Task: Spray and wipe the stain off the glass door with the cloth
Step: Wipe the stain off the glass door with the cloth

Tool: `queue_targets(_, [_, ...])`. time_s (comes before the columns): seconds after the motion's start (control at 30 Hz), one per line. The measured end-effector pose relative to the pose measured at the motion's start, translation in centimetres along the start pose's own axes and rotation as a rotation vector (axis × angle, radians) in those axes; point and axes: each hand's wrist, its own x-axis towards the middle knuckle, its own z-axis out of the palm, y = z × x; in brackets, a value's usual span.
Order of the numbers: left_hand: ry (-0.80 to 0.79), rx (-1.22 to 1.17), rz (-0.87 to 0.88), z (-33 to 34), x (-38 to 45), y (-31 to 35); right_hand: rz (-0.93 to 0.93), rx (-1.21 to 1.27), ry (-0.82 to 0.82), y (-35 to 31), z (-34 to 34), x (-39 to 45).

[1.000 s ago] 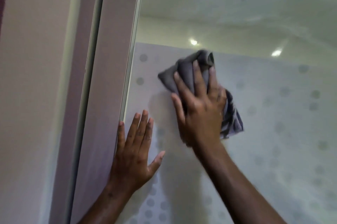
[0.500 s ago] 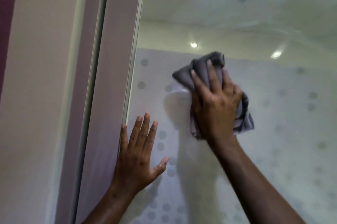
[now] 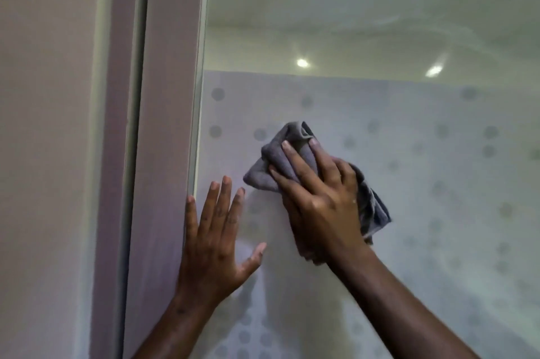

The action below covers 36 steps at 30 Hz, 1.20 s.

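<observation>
The glass door fills the right of the view, frosted with grey dots below and clear above. My right hand presses a crumpled grey cloth flat against the frosted part. The cloth sticks out past my fingertips to the upper left and bunches behind my palm at the right. My left hand lies flat on the glass with fingers spread, right beside the door's left edge and below-left of the cloth. No stain or spray bottle shows in the view.
A mauve door frame with a dark vertical gap runs down the left, next to a beige wall. Ceiling lights show through the clear upper glass.
My right hand has slid the cloth down and to the left on the glass, closer to my left hand. My left hand has stayed flat at the door's edge.
</observation>
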Motion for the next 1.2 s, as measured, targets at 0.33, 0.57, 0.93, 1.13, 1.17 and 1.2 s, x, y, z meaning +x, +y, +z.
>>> queue_targets(0.33, [-0.003, -0.010, 0.003, 0.4, -0.2, 0.0, 0.534, -0.001, 0.118, 8.2, -1.5, 10.9])
queue_targets(0.57, [0.006, -0.012, 0.005, 0.0, -0.1, 0.1, 0.239, 0.023, 0.077, 3.0, -0.9, 3.6])
queue_targets(0.93, [0.008, -0.019, 0.006, 0.2, -0.1, 0.0, 0.099, -0.090, 0.017, 4.9, -1.5, 3.7])
queue_targets(1.13, [0.001, -0.013, 0.003, 0.2, -0.2, 0.0, 0.336, -0.022, 0.078, 4.9, -0.7, 11.0])
queue_targets(1.17, [0.003, -0.014, 0.003, 0.2, -0.1, 0.0, 0.307, -0.012, 0.073, 4.3, -0.5, 10.4])
queue_targets(1.2, [0.007, -0.016, 0.003, 0.2, -0.1, 0.1, 0.262, -0.002, 0.060, 3.7, -0.4, 9.3])
